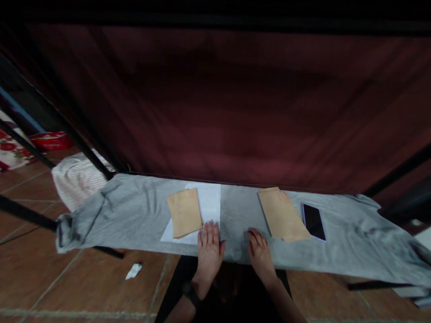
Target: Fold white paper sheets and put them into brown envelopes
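My left hand (211, 246) lies palm down with fingers stretched out, its fingertips over the lower right part of some white paper (211, 202). On that paper rests a small stack of brown paper envelopes (185, 211), just left of my fingers. My right hand (260, 255) rests on the grey cloth (237, 215), fingers loosely bent and slightly apart, holding nothing that I can see. To its right lies a second group of brown envelopes (283, 215), set at a slant and partly overlapping. Neither hand grips anything visible.
A phone (314, 221) with a dark screen lies right of the second envelopes. The cloth covers a narrow bench against a dark red curtain (235, 112). Black metal bars (28, 213) stand at the left. A crumpled white tissue (134, 271) is on the tiled floor.
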A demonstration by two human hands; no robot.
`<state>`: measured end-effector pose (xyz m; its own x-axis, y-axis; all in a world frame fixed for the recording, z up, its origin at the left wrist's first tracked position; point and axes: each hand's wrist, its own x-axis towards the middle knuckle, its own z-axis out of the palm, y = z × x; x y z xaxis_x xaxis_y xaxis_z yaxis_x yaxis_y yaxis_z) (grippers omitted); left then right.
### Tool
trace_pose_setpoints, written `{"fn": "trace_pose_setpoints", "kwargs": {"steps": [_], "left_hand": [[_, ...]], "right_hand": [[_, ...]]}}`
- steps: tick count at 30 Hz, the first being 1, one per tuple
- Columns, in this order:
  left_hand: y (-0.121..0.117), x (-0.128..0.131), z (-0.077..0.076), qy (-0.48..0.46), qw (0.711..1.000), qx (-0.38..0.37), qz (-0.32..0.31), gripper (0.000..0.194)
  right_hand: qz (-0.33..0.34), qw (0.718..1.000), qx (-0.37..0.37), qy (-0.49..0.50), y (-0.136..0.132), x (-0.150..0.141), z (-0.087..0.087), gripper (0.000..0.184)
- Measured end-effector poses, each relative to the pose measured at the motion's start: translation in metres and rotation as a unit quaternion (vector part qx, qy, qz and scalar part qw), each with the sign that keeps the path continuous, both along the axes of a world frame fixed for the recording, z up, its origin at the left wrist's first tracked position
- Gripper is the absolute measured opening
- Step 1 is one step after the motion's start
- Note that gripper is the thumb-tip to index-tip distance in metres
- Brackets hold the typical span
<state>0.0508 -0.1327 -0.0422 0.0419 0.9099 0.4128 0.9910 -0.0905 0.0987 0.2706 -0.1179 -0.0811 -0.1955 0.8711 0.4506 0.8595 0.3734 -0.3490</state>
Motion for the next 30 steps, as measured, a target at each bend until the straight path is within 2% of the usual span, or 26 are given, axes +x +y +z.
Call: {"fn": "trace_pose_setpoints", "kwargs": {"steps": [4, 8, 10, 13, 16, 19, 21, 24, 27, 29, 30], "left_hand": [[0.003, -0.02, -0.008, 0.021, 0.999, -0.042, 0.024, 0.053], [0.003, -0.024, -0.011, 0.022, 0.998, -0.06, 0.009, 0.047], [0.005, -0.024, -0.009, 0.008, 0.998, -0.065, 0.001, 0.044], [0.007, -0.026, -0.003, 0.001, 0.997, -0.071, 0.004, 0.042], [0.004, -0.027, 0.007, 0.036, 0.995, -0.097, 0.011, 0.04], [0.0, -0.029, 0.023, 0.054, 0.989, -0.135, 0.024, 0.043], [-0.001, -0.032, 0.035, 0.03, 0.989, -0.141, 0.039, 0.038], [0.0, -0.029, 0.052, -0.015, 0.993, -0.11, 0.036, 0.029], [-0.002, -0.01, 0.06, -0.042, 0.995, -0.085, -0.039, 0.026], [-0.007, 0.007, 0.059, -0.062, 0.989, -0.083, -0.104, 0.025], [-0.01, 0.014, 0.057, -0.078, 0.984, -0.082, -0.135, 0.024]], "right_hand": [[-0.062, 0.998, 0.017, 0.021, 0.025, 0.021, -0.011, 0.047], [-0.142, 0.988, 0.027, 0.061, 0.044, 0.045, -0.02, 0.053], [-0.143, 0.988, 0.012, 0.06, 0.047, 0.047, -0.02, 0.05], [-0.087, 0.995, -0.009, 0.047, 0.042, 0.032, -0.017, 0.044], [-0.031, 0.999, -0.006, 0.037, 0.032, 0.001, -0.01, 0.04], [-0.01, 0.998, -0.019, 0.053, 0.024, -0.029, -0.001, 0.039], [0.007, 0.994, -0.049, 0.103, 0.024, -0.044, 0.009, 0.038], [0.037, 0.96, -0.137, 0.24, 0.03, -0.064, 0.028, 0.037], [0.05, 0.88, -0.265, 0.39, 0.035, -0.081, 0.048, 0.042], [0.067, 0.829, -0.303, 0.466, 0.037, -0.089, 0.058, 0.039], [0.076, 0.814, -0.306, 0.489, 0.038, -0.091, 0.061, 0.035]]}}
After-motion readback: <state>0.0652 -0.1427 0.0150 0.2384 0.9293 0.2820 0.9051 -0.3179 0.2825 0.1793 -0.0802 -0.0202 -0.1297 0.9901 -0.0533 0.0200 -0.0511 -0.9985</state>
